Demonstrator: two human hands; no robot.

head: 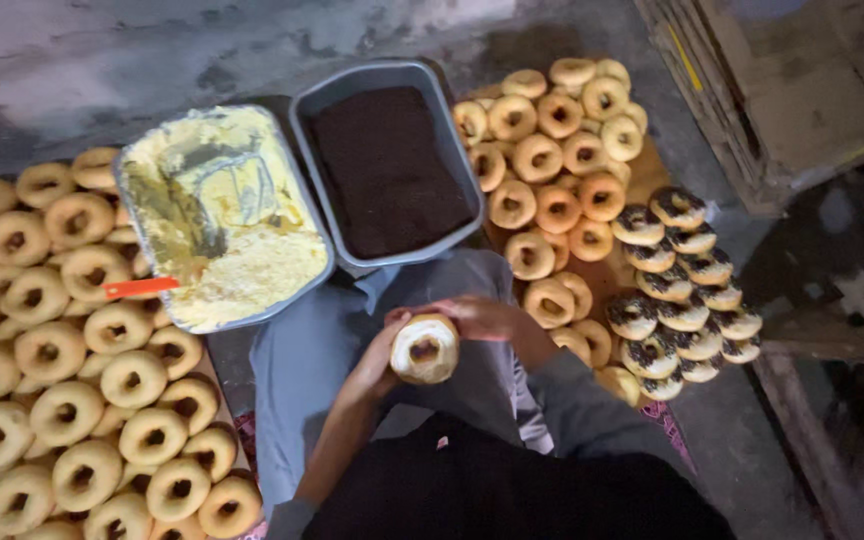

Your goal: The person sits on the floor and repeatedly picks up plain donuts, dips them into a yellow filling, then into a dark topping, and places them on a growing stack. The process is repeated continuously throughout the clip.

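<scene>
The person sat on the floor with a cream-coated doughnut (424, 348) held over the lap, gripped between both hands so its coated face stayed up and clear of the grey trousers (312, 350). The left hand (377, 352) cupped it from the left side, fingers curled around its edge; the right hand (477, 317) closed on the far right edge, fingers bent, neither hand spread.

Two trays lay just beyond the knees, within easy reach: on the left a metal tray of pale yellow cream (222, 215) with an orange-handled spatula (142, 288) resting on its near left rim, and just beside it on the right a grey tray of dark chocolate sprinkles (388, 168).

The piles seemed sorted by stage. Plain doughnuts (62, 400) were heaped on the left, near the cream. More plain ones (552, 130) sat far right on a brown board (642, 170), and finished sprinkle-topped doughnuts (682, 300) were stacked in overlapping rows at the right edge, well apart from the uncoated heap, probably to keep them from being mixed
</scene>
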